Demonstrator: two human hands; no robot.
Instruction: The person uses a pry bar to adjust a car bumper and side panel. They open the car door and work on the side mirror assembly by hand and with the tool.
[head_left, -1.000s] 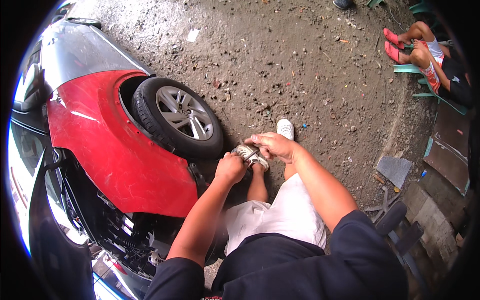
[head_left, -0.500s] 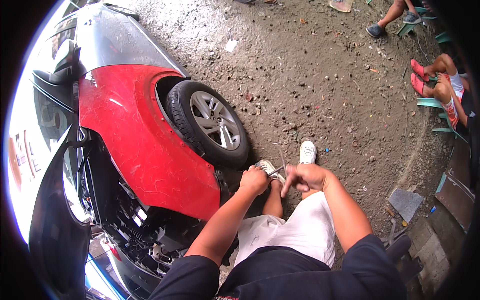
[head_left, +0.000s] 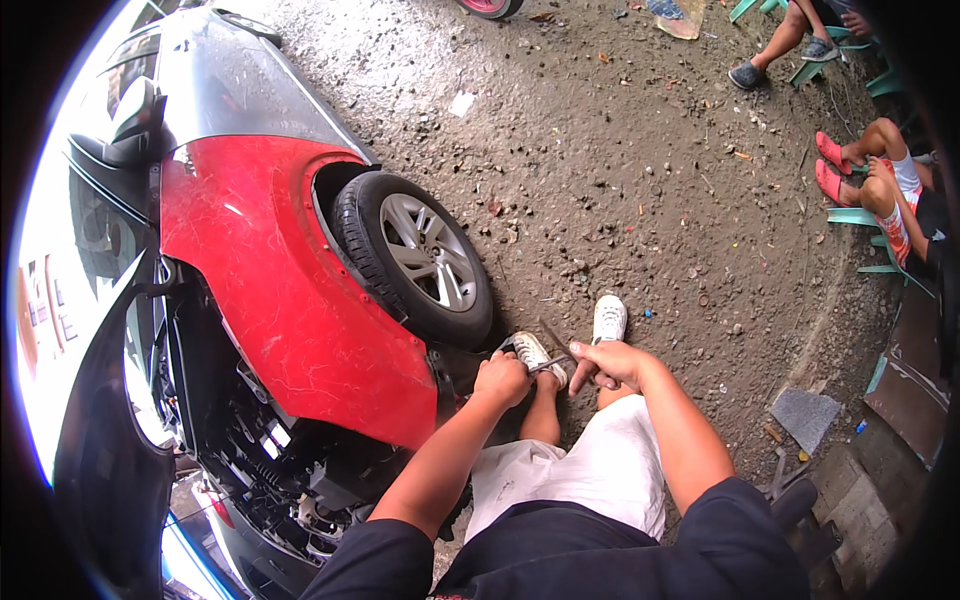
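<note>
My left hand [head_left: 503,376] is closed on a slim metal tool [head_left: 543,366] whose shaft sticks out to the right. My right hand [head_left: 608,366] holds a second thin metal piece [head_left: 554,335] that slants up and left, crossing near the first; what it is I cannot make out. Just left of both hands are a dark part at the car's corner [head_left: 460,365], the car's red fender [head_left: 270,270] with cracked-looking paint, and the exposed front wheel [head_left: 425,255]. My white shoes [head_left: 610,318] are beyond my hands on the dirt.
The open engine bay [head_left: 280,470] and a dark detached-looking panel [head_left: 100,390] lie at lower left. Two people sit on green chairs at right, one in red sandals [head_left: 830,180]. A grey slab [head_left: 805,410], a brown board [head_left: 905,390] and dark padded metal gear [head_left: 810,530] lie lower right.
My view has swung, shifting the scene rightward and showing the second seated person. The thin piece in my right hand has swung up, then tilted left, and my right fingers have turned downward.
</note>
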